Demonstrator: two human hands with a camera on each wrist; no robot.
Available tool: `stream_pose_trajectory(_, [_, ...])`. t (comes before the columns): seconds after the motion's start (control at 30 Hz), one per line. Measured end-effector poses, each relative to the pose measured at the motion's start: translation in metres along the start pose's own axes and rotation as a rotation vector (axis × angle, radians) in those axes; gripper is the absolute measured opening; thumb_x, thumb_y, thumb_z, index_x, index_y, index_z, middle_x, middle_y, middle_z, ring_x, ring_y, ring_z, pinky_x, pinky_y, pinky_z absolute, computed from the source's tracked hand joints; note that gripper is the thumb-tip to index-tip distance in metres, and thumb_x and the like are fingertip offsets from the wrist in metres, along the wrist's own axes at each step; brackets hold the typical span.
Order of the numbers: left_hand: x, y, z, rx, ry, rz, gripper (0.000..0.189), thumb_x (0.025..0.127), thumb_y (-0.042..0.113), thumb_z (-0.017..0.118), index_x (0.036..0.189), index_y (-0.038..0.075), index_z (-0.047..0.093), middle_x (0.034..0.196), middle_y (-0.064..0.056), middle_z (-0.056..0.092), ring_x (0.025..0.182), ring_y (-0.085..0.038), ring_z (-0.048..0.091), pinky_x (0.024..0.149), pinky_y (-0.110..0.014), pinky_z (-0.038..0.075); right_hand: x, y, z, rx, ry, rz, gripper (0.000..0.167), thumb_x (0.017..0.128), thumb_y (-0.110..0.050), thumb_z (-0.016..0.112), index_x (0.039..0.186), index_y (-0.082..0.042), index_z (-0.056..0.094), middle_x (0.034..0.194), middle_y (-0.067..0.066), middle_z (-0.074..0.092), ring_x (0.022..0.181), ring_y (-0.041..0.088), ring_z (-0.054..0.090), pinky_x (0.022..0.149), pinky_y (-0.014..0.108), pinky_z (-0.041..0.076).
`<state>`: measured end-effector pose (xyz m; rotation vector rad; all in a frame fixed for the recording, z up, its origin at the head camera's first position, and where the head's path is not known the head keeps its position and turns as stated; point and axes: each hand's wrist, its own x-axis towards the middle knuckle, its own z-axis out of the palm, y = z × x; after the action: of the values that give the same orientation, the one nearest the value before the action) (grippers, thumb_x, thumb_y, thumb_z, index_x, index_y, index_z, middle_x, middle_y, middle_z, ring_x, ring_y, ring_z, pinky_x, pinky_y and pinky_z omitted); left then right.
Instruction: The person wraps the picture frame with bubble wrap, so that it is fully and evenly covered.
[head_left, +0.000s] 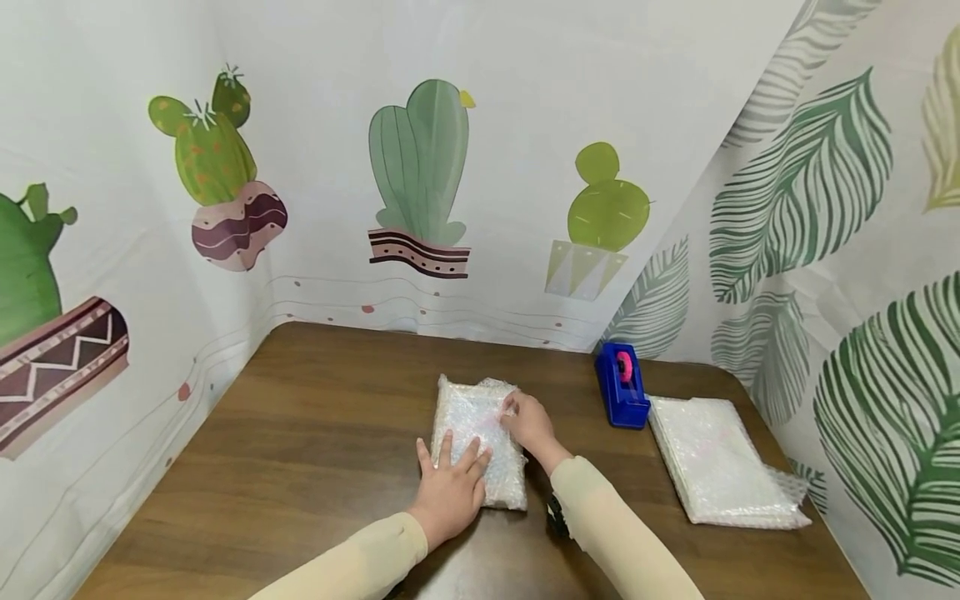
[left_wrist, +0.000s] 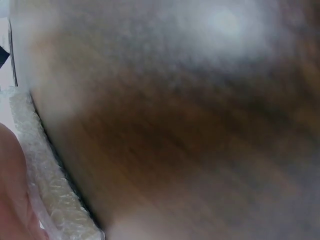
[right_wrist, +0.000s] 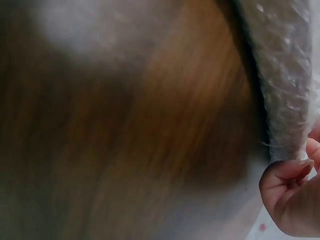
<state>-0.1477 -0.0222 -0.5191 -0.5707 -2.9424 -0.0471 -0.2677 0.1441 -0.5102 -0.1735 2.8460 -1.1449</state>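
Note:
A flat package in clear bubble wrap (head_left: pixel 468 404) lies on the brown table, with a faint pink streak across its upper face. My left hand (head_left: pixel 450 492) rests on its lower left part, fingers spread and straight; only the edge of that hand shows in the left wrist view, beside the wrapped side. At the package's upper right, my right hand (head_left: pixel 527 425) has its fingers curled, thumb and fingertips pinching at the wrap. The right wrist view shows the thumb (right_wrist: pixel 287 182) bent in against the bubble wrap (right_wrist: pixel 285 75) at the edge.
A blue tape dispenser (head_left: pixel 622 392) with a pink core stands at the back right. Beside it lies a second bubble-wrapped package (head_left: pixel 712 467), a loose flap of wrap sticking out on its right. Patterned cloth walls border the wooden table (head_left: pixel 315 433).

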Motion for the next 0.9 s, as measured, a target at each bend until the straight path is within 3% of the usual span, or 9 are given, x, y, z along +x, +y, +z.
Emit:
stream_pose_trajectory(0.1, [0.000, 0.001, 0.001, 0.001, 0.001, -0.004, 0.045, 0.104, 0.036, 0.049, 0.146, 0.027, 0.058, 0.154, 0.003, 0.056, 0.142, -0.047, 0.049, 0.107, -0.080, 0.034, 0.000, 0.003, 0.004, 0.089, 0.016, 0.019, 0.014, 0.089, -0.004, 0.070, 0.100, -0.006, 0.061, 0.078, 0.004, 0.047, 0.067, 0.017, 0.040, 0.061, 0.026, 0.036])
stream_pose_trajectory(0.23, [0.000, 0.003, 0.002, 0.019, -0.001, -0.019, 0.045, 0.103, 0.037, 0.049, 0.146, 0.028, 0.058, 0.154, 0.004, 0.056, 0.142, -0.047, 0.049, 0.106, -0.079, 0.035, 0.001, 0.005, 0.008, 0.189, 0.053, 0.051, 0.017, 0.084, 0.000, 0.068, 0.099, -0.003, 0.061, 0.091, 0.014, 0.059, 0.078, 0.022, 0.049, 0.071, 0.029, 0.042])
stream_pose_trajectory(0.4, [0.001, 0.003, 0.001, 0.034, -0.007, -0.032, 0.045, 0.103, 0.038, 0.049, 0.147, 0.029, 0.058, 0.155, 0.006, 0.055, 0.141, -0.048, 0.049, 0.104, -0.079, 0.039, 0.004, 0.006, 0.012, 0.198, 0.076, 0.069, 0.017, 0.084, -0.001, 0.066, 0.100, -0.004, 0.063, 0.113, 0.022, 0.067, 0.091, 0.028, 0.056, 0.079, 0.034, 0.047])
stream_pose_trajectory(0.53, [0.000, 0.004, 0.000, 0.025, -0.006, -0.036, 0.044, 0.103, 0.037, 0.049, 0.146, 0.030, 0.058, 0.154, 0.006, 0.055, 0.140, -0.048, 0.050, 0.101, -0.076, 0.043, -0.003, 0.006, 0.009, 0.170, 0.054, 0.082, 0.023, 0.092, -0.008, 0.063, 0.114, -0.003, 0.067, 0.120, 0.023, 0.066, 0.095, 0.030, 0.058, 0.086, 0.040, 0.051])
stream_pose_trajectory(0.67, [0.000, 0.004, -0.001, 0.015, -0.021, -0.041, 0.044, 0.103, 0.037, 0.049, 0.146, 0.030, 0.058, 0.155, 0.006, 0.055, 0.140, -0.048, 0.050, 0.100, -0.074, 0.046, -0.030, -0.008, -0.003, 0.045, 0.027, 0.003, 0.042, 0.100, -0.016, 0.059, 0.137, 0.005, 0.058, 0.130, 0.031, 0.058, 0.113, 0.040, 0.059, 0.099, 0.053, 0.052])
stream_pose_trajectory(0.73, [0.000, 0.004, -0.001, 0.009, -0.021, -0.037, 0.044, 0.103, 0.037, 0.049, 0.145, 0.030, 0.059, 0.154, 0.006, 0.056, 0.140, -0.049, 0.050, 0.099, -0.074, 0.046, -0.050, -0.016, -0.007, -0.101, 0.026, -0.110, 0.049, 0.099, -0.017, 0.061, 0.140, 0.007, 0.055, 0.136, 0.033, 0.054, 0.123, 0.046, 0.057, 0.100, 0.059, 0.052])
stream_pose_trajectory(0.83, [0.000, 0.004, -0.001, 0.004, -0.022, -0.035, 0.043, 0.103, 0.037, 0.049, 0.144, 0.029, 0.061, 0.155, 0.005, 0.055, 0.140, -0.049, 0.049, 0.098, -0.074, 0.047, -0.083, -0.029, -0.009, -0.350, 0.026, -0.304, 0.042, 0.097, -0.015, 0.066, 0.133, 0.005, 0.062, 0.143, 0.029, 0.056, 0.130, 0.047, 0.056, 0.097, 0.061, 0.054])
stream_pose_trajectory(0.9, [0.000, 0.003, -0.002, -0.015, -0.020, -0.041, 0.043, 0.103, 0.036, 0.050, 0.143, 0.027, 0.061, 0.155, 0.004, 0.055, 0.141, -0.049, 0.048, 0.098, -0.073, 0.047, -0.098, -0.034, -0.006, -0.495, 0.020, -0.380, 0.033, 0.098, -0.014, 0.065, 0.126, 0.001, 0.068, 0.142, 0.023, 0.061, 0.130, 0.041, 0.059, 0.096, 0.058, 0.056])
